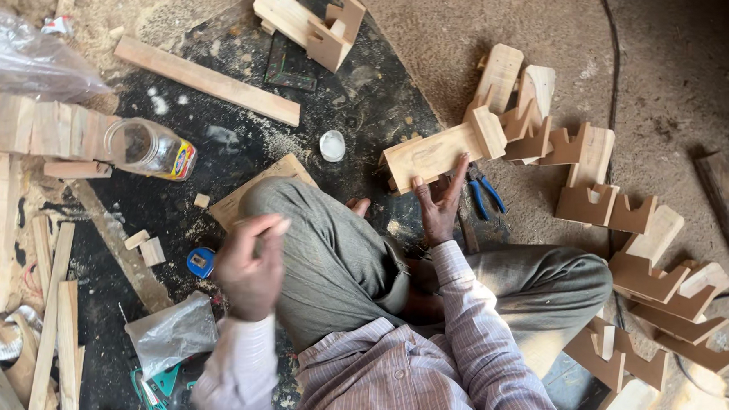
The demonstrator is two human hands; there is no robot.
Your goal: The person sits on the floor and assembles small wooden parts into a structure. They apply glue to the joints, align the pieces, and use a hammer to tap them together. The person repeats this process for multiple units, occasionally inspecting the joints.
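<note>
Underfoot, floor: dusty grey concrete floor point(674, 63) with sawdust and a black mat point(369, 99).
Jar: clear plastic jar point(147, 148) lying left of left hand, contents unclear.
Right hand point(440, 202): fingers spread, pressing the pale notched wooden block point(432, 155).
Left hand point(251, 266): blurred, loosely curled; cannot tell any grip.

Left hand point(251, 266) raised, fingers curled (blurred) — right hand point(438, 204) reaches forward, fingers spread.
</note>
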